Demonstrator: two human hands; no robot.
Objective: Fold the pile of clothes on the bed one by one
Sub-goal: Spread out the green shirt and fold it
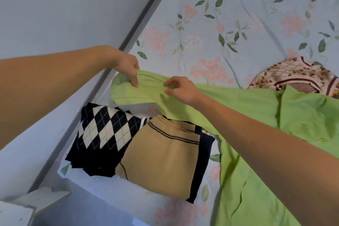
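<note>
Two bare forearms reach in, no sleeves visible down to the wrists (nothing worn on either), ending in the left hand (128, 68) and right hand (180, 89).

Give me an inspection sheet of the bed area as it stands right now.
Surface: bed sheet, floral print, wrinkled.
Job's things: green garment spread on the sheet, one end lifted; argyle sweater and tan knit lie folded, side by side and overlapping; patterned pink garment unfolded at the right.
Clutter: nothing seen.
Grippers: left hand pinches the lifted green end; right hand grips the same cloth beside it.
Cables: nothing seen.
Surroundings: wall along the bed's left side; white ledge at the lower left.
</note>
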